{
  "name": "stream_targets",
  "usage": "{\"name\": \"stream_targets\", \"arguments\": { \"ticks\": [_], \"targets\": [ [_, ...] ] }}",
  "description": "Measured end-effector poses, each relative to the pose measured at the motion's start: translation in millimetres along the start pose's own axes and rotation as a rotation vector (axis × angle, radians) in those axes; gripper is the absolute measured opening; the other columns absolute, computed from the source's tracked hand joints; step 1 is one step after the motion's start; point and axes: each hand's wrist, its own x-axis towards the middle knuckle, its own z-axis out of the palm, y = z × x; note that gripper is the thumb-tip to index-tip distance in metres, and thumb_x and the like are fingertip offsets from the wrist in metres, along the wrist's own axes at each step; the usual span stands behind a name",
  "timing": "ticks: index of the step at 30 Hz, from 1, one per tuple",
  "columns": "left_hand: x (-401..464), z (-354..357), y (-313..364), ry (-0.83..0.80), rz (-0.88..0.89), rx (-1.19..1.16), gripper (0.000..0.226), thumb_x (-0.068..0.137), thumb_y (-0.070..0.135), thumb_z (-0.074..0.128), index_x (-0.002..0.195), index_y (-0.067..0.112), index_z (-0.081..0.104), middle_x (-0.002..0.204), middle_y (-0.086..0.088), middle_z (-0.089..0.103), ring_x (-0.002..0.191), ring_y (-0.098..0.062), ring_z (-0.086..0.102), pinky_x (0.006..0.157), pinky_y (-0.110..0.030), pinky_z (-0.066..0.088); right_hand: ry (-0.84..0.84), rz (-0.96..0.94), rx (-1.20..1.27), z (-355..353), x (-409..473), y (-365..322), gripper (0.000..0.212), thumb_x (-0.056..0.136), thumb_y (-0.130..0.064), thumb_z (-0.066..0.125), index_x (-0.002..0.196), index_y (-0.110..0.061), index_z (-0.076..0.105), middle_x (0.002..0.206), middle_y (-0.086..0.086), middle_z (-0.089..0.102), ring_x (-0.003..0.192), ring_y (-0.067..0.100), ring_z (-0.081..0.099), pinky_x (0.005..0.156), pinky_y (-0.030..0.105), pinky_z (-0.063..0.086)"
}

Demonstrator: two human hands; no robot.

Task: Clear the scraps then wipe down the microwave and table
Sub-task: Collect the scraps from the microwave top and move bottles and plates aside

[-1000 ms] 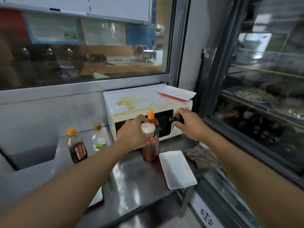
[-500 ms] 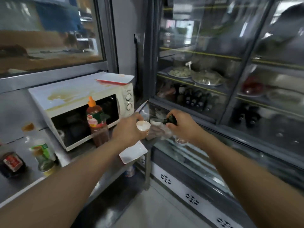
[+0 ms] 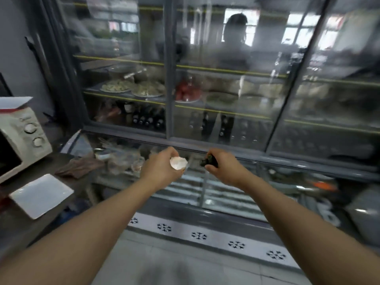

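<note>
A glass-fronted display fridge point(image 3: 226, 79) stands beyond both hands, with plates of food point(image 3: 131, 87) and dark bottles point(image 3: 148, 118) on its shelves. Left of the hands lie a white square plate point(image 3: 41, 195) and a crumpled brown cloth point(image 3: 80, 166).

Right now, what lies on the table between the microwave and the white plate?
In the head view, only bare dark tabletop separates the microwave from the white plate; the brown rag lies farther right.

Colours in your view

At nine o'clock your microwave point(image 3: 22, 138) is cream; the plate point(image 3: 41, 195) white, the rag point(image 3: 79, 166) brown; your left-hand scrap point(image 3: 178, 163) white, right-hand scrap point(image 3: 208, 161) dark green.
</note>
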Motion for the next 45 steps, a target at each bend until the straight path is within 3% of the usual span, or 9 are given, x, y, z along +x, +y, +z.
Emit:
{"name": "stream_targets", "arguments": {
  "ticks": [4,9,16,22,29,37,41,45],
  "targets": [
    [-19,63,82,-0.059,0.096,-0.036,0.037,0.072,0.040,0.076,0.100,0.028,0.055,0.102,0.003,0.066,0.094,-0.022,0.061,0.078,-0.043,0.054,0.061,0.080,-0.041,-51,-71,70,0.012,0.090,-0.020,0.059,0.095,-0.015,0.050,0.095,0.002,0.051,0.084,0.018,0.048,0.068,0.028,0.034],
    [-43,127,166,-0.125,0.159,-0.075,0.038,0.072,0.039,0.076,0.103,0.029,0.057,0.101,0.003,0.066,0.093,-0.022,0.061,0.078,-0.039,0.054,0.119,0.194,-0.092,-98,-155,136,0.014,0.090,-0.022,0.060,0.094,-0.013,0.050,0.090,0.000,0.048,0.081,0.018,0.045,0.060,0.027,0.030],
    [-74,221,281,-0.301,0.348,-0.108,0.038,0.068,0.039,0.078,0.099,0.030,0.057,0.102,0.005,0.068,0.095,-0.023,0.062,0.080,-0.040,0.053,0.214,0.425,-0.114,-152,-272,223,0.020,0.088,-0.019,0.062,0.101,-0.006,0.055,0.100,0.012,0.060,0.092,0.027,0.054,0.068,0.030,0.035],
    [-94,291,363,-0.418,0.511,-0.103,0.034,0.067,0.036,0.078,0.093,0.031,0.057,0.091,0.005,0.068,0.084,-0.019,0.062,0.075,-0.038,0.054,0.301,0.625,-0.067,-180,-360,280,0.014,0.089,-0.021,0.060,0.099,-0.013,0.053,0.092,0.001,0.054,0.086,0.019,0.052,0.069,0.027,0.036],
    [-104,377,453,-0.541,0.667,-0.105,0.036,0.067,0.032,0.077,0.098,0.028,0.059,0.099,0.001,0.066,0.090,-0.024,0.062,0.078,-0.041,0.053,0.395,0.784,-0.104,-218,-432,350,0.013,0.089,-0.020,0.061,0.096,-0.014,0.052,0.090,0.000,0.050,0.081,0.016,0.045,0.069,0.026,0.033],
    [-90,486,572,-0.648,0.747,-0.118,0.038,0.069,0.036,0.077,0.101,0.031,0.057,0.098,0.003,0.067,0.090,-0.021,0.062,0.076,-0.037,0.054,0.429,1.002,-0.127,-281,-490,456,0.018,0.091,-0.023,0.058,0.104,-0.011,0.054,0.105,0.008,0.056,0.091,0.024,0.052,0.077,0.031,0.043],
    [-81,530,633,-0.698,0.794,-0.111,0.039,0.070,0.037,0.076,0.103,0.030,0.056,0.101,0.004,0.064,0.089,-0.021,0.061,0.074,-0.035,0.054,0.477,1.067,-0.127,-313,-515,504,0.016,0.091,-0.023,0.058,0.103,-0.013,0.053,0.103,0.007,0.056,0.089,0.022,0.052,0.074,0.030,0.041],
    [-82,567,685,-0.747,0.835,-0.131,0.041,0.069,0.036,0.077,0.104,0.027,0.058,0.104,0.002,0.065,0.095,-0.023,0.060,0.082,-0.039,0.053,0.519,1.114,-0.113,-338,-545,545,0.012,0.091,-0.023,0.058,0.099,-0.015,0.052,0.100,0.005,0.055,0.085,0.021,0.051,0.070,0.027,0.037]
  ]
}}
